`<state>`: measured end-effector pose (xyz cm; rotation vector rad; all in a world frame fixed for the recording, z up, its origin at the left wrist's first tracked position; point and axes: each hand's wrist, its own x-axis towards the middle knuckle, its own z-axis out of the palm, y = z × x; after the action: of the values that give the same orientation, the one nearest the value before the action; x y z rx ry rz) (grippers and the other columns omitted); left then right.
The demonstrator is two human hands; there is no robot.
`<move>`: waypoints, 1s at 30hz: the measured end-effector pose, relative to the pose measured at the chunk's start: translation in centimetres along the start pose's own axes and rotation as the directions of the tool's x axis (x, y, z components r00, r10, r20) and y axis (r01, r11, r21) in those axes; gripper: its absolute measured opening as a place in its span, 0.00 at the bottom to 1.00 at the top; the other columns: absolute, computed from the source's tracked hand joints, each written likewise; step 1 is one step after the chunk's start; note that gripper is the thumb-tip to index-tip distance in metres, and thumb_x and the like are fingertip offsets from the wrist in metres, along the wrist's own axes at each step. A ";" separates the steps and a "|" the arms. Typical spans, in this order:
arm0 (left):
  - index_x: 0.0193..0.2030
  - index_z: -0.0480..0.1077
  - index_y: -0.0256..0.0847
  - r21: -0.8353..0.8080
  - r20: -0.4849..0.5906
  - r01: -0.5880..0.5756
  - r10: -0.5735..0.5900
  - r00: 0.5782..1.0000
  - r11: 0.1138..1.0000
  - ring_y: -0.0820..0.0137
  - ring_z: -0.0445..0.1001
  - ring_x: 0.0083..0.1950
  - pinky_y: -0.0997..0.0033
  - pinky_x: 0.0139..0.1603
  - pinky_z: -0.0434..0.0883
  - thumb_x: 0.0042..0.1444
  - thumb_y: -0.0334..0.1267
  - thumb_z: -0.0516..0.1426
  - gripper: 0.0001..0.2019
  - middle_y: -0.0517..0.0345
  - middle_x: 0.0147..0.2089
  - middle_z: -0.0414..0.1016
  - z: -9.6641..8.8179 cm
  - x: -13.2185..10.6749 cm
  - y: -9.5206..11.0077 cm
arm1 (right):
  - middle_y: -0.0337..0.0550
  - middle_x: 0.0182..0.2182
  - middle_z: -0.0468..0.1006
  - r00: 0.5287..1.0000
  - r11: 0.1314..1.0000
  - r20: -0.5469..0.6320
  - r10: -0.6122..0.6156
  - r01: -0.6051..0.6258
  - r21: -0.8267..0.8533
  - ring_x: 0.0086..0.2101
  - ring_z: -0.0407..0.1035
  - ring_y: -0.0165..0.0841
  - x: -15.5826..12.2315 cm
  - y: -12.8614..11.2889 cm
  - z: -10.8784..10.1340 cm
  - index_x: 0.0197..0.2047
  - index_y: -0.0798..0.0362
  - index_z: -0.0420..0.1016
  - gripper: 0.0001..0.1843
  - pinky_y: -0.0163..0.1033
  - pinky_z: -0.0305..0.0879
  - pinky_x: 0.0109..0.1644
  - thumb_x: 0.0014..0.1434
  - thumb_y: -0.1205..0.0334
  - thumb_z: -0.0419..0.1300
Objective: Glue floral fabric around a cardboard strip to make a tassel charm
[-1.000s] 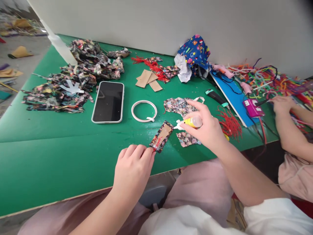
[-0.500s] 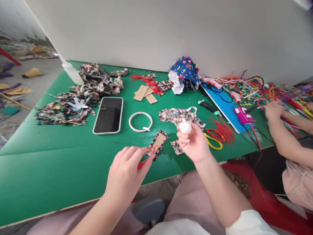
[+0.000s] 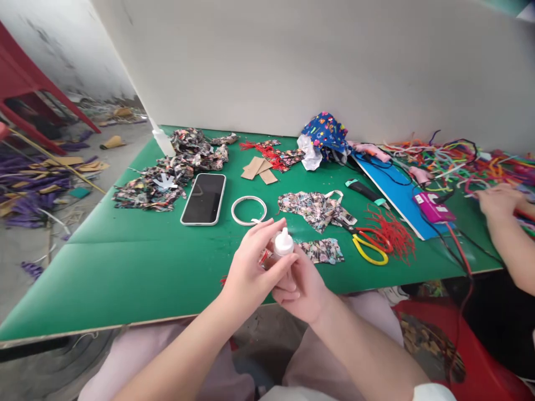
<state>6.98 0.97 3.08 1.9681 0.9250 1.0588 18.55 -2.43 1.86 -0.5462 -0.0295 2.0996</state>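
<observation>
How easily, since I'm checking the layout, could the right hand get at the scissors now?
Probably yes: only a cloth strip lies between the right hand and the scissors, though that hand seems to hold the bottle.

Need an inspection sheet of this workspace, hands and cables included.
Surface: smooth green tabletop.
Job's things: white-capped bottle, nozzle up, between left hand and right hand; flat floral fabric strip just beyond.
Clutter: white-edged black phone, thin white tape ring, red-and-yellow-handled scissors, crumpled dark floral fabric heap, tangled multicoloured strands.
Hands: both around the bottle; grips partly hidden.
Cables: black plug at magenta box; red cable runs to the front edge.
Surroundings: pale grey partition behind; red plastic chair and purple floor scraps left; another person's hand right.
</observation>
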 end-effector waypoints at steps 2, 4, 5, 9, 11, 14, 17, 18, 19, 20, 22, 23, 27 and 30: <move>0.57 0.65 0.44 -0.064 0.015 0.079 -0.078 0.997 0.995 0.65 0.71 0.53 0.66 0.51 0.71 0.53 0.37 0.60 0.23 0.52 0.54 0.73 -0.1 -0.2 0.4 | 0.28 0.11 0.60 0.998 0.998 0.025 0.056 -0.056 -0.011 0.10 0.46 0.19 -0.1 0.5 -0.2 0.24 0.53 0.62 0.22 0.24 0.40 0.09 0.60 0.44 0.50; 0.54 0.67 0.45 -0.083 0.012 0.103 -0.102 0.995 0.991 0.67 0.74 0.47 0.69 0.45 0.73 0.50 0.36 0.62 0.23 0.54 0.51 0.74 -0.3 -0.4 0.9 | 0.29 0.11 0.61 0.994 0.994 0.043 0.105 -0.104 -0.028 0.10 0.48 0.20 -0.2 0.9 -0.4 0.22 0.53 0.61 0.24 0.25 0.40 0.09 0.58 0.42 0.51; 0.53 0.68 0.45 -0.076 0.004 0.099 -0.099 0.995 0.992 0.67 0.75 0.46 0.69 0.44 0.73 0.49 0.36 0.62 0.22 0.55 0.50 0.75 -0.4 -0.5 1.0 | 0.30 0.11 0.61 0.991 0.992 0.049 0.124 -0.123 -0.039 0.10 0.49 0.20 -0.3 1.0 -0.5 0.22 0.53 0.61 0.25 0.25 0.41 0.10 0.58 0.40 0.51; 0.46 0.72 0.44 -0.040 -0.025 0.083 -0.084 0.996 0.996 0.65 0.75 0.45 0.67 0.43 0.73 0.47 0.36 0.63 0.17 0.55 0.44 0.77 -0.6 -0.7 1.6 | 0.31 0.10 0.61 0.988 0.981 0.036 0.152 -0.146 -0.129 0.10 0.53 0.21 -0.2 1.1 -0.8 0.19 0.54 0.61 0.31 0.26 0.43 0.11 0.55 0.34 0.50; 0.45 0.72 0.44 -0.027 -0.032 0.079 -0.080 0.996 0.997 0.64 0.76 0.44 0.67 0.42 0.74 0.47 0.37 0.64 0.16 0.55 0.43 0.78 -0.6 -0.8 1.7 | 0.32 0.10 0.60 0.990 0.976 0.030 0.138 -0.131 -0.174 0.10 0.54 0.21 -0.2 1.1 -1.0 0.17 0.54 0.60 0.33 0.27 0.44 0.11 0.54 0.32 0.49; 0.45 0.73 0.44 -0.014 -0.031 0.084 -0.084 0.996 0.996 0.65 0.76 0.42 0.69 0.39 0.74 0.47 0.39 0.64 0.16 0.55 0.42 0.78 -0.6 -0.8 1.7 | 0.33 0.11 0.61 0.992 0.968 0.035 0.124 -0.113 -0.223 0.10 0.54 0.21 -0.3 1.2 -1.3 0.17 0.55 0.62 0.35 0.28 0.44 0.11 0.54 0.30 0.46; 0.45 0.72 0.44 -0.029 -0.030 0.084 -0.085 0.996 0.996 0.65 0.76 0.42 0.69 0.39 0.75 0.47 0.40 0.64 0.17 0.55 0.42 0.78 -0.6 -0.9 1.7 | 0.34 0.10 0.60 0.994 0.951 0.026 0.106 -0.094 -0.294 0.10 0.54 0.22 -0.3 1.4 -1.2 0.16 0.54 0.62 0.36 0.29 0.45 0.11 0.54 0.30 0.43; 0.45 0.72 0.44 -0.035 -0.027 0.080 -0.081 0.996 0.996 0.65 0.76 0.42 0.68 0.40 0.75 0.47 0.40 0.64 0.17 0.55 0.42 0.78 -0.6 -0.9 1.6 | 0.34 0.10 0.60 0.996 0.944 0.023 0.087 -0.075 -0.322 0.10 0.53 0.22 -0.2 1.5 -1.1 0.16 0.54 0.61 0.36 0.29 0.45 0.11 0.55 0.30 0.42; 0.46 0.72 0.44 -0.038 -0.026 0.073 -0.074 0.997 0.997 0.64 0.76 0.43 0.68 0.41 0.75 0.47 0.40 0.64 0.17 0.55 0.42 0.78 -0.6 -1.0 1.5 | 0.33 0.09 0.59 0.999 0.933 0.016 0.050 -0.041 -0.358 0.09 0.52 0.23 -0.3 1.5 -1.0 0.16 0.53 0.62 0.35 0.30 0.45 0.11 0.55 0.31 0.42; 0.47 0.72 0.44 -0.041 -0.031 0.066 -0.067 0.997 0.997 0.64 0.76 0.44 0.67 0.43 0.75 0.48 0.40 0.64 0.18 0.55 0.44 0.78 -0.6 -1.1 1.5 | 0.33 0.10 0.60 1.000 0.915 0.007 -0.017 0.018 -0.403 0.10 0.53 0.23 -0.3 1.4 -0.9 0.18 0.53 0.63 0.33 0.30 0.46 0.11 0.56 0.33 0.43; 0.51 0.69 0.45 -0.040 -0.062 0.056 -0.059 0.996 0.998 0.65 0.76 0.46 0.67 0.45 0.75 0.49 0.41 0.63 0.21 0.55 0.45 0.77 -0.5 -1.1 1.3 | 0.34 0.16 0.66 0.966 0.826 -0.024 -0.258 0.208 -0.524 0.15 0.59 0.24 -0.5 1.0 -0.7 0.27 0.53 0.69 0.25 0.29 0.52 0.14 0.58 0.39 0.49; 0.54 0.66 0.45 -0.025 -0.094 0.054 -0.056 0.994 0.998 0.65 0.76 0.46 0.68 0.45 0.75 0.50 0.41 0.62 0.23 0.55 0.46 0.77 -0.5 -1.1 1.2 | 0.35 0.21 0.70 0.910 0.734 -0.030 -0.413 0.314 -0.602 0.19 0.63 0.25 -0.7 0.6 -0.7 0.34 0.52 0.70 0.20 0.29 0.56 0.17 0.59 0.43 0.52; 0.60 0.57 0.46 0.182 -0.248 0.046 0.001 0.969 0.982 0.67 0.78 0.43 0.73 0.41 0.75 0.50 0.43 0.62 0.32 0.57 0.44 0.78 -0.1 -0.9 0.8 | 0.43 0.42 0.75 0.590 0.163 0.162 -0.791 0.458 -0.874 0.41 0.70 0.33 -1.9 -1.0 -0.1 0.47 0.47 0.71 0.17 0.37 0.68 0.39 0.59 0.48 0.53; 0.62 0.52 0.45 0.340 -0.241 -0.014 0.102 0.965 0.940 0.67 0.78 0.41 0.73 0.39 0.75 0.51 0.42 0.61 0.33 0.55 0.42 0.78 0.6 -0.9 0.5 | 0.43 0.46 0.75 0.542 -0.184 0.386 -0.747 0.389 -0.903 0.48 0.67 0.39 -2.6 -1.6 0.6 0.44 0.45 0.74 0.15 0.46 0.64 0.52 0.54 0.50 0.61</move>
<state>7.28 -0.16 2.89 2.1782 1.2646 1.2798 20.76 -3.52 3.68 -1.2954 -1.3560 0.6631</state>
